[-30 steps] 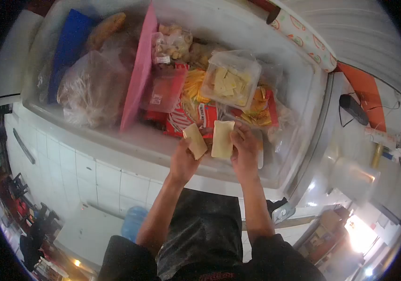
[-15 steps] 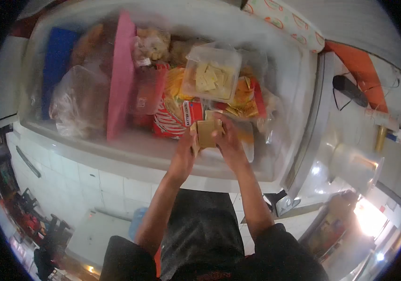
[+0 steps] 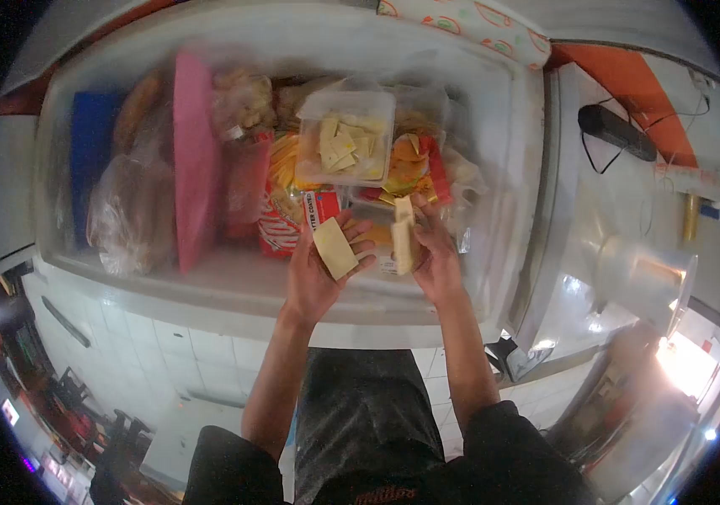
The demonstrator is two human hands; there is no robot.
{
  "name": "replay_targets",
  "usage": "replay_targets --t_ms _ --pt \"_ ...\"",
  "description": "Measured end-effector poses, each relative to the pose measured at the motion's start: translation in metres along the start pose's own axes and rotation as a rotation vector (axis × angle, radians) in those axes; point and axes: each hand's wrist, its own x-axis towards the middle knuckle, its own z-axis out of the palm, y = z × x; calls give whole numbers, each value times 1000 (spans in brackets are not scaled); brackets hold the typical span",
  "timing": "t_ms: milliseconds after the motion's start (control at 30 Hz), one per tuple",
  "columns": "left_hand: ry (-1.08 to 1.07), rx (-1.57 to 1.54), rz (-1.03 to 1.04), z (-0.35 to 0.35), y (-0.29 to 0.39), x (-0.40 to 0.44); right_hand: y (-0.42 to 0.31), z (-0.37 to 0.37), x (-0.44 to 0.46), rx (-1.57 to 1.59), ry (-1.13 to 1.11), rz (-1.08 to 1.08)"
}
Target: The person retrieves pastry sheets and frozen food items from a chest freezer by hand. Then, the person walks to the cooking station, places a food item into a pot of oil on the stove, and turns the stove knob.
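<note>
My left hand point(image 3: 311, 282) is palm up with fingers spread, and a flat, pale yellow rectangular piece point(image 3: 335, 249) rests across it. In my right hand point(image 3: 435, 257), pale yellow blocks or stacked pieces point(image 3: 403, 238) are gripped between thumb and fingers; I cannot tell whether they are cheese or pastry. Just beyond both hands, a clear plastic tub point(image 3: 313, 165) holds several similar flat pieces. Beside my left fingers lies a red-and-white food bag point(image 3: 280, 220). A red and orange packet point(image 3: 414, 172) is behind my right hand.
The hands are inside a frosted white chest freezer point(image 3: 233, 295). A pink divider point(image 3: 194, 160) and a blue panel point(image 3: 93, 160) stand at the left, near a clear bag point(image 3: 131, 219). To the right, a black device point(image 3: 616, 132) with a cord lies on a white surface.
My hands have moved apart, the left turning palm up with one flat piece. The pieces, held together between both hands before, are now split between them. The view has shifted slightly.
</note>
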Motion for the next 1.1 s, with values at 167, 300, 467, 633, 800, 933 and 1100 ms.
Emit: replay_targets --t_ms 167,300,467,633,800,933,1100 --pt "-11 3 -7 -2 -12 16 -5 -16 0 -89 89 -78" --pt "77 714 80 8 -20 18 -6 -38 2 469 -200 109" --pt "169 1340 414 -24 -8 61 -10 -52 4 754 -527 178" --pt "156 1590 559 -30 32 136 -23 -36 -3 557 -306 124" --pt "314 1870 560 -14 -1 119 -13 -35 -11 170 -18 -27" --pt "-13 790 258 10 -47 63 22 -58 -11 -544 120 -97" --pt "-126 -117 74 8 -66 53 26 2 -23 -1070 -53 -347"
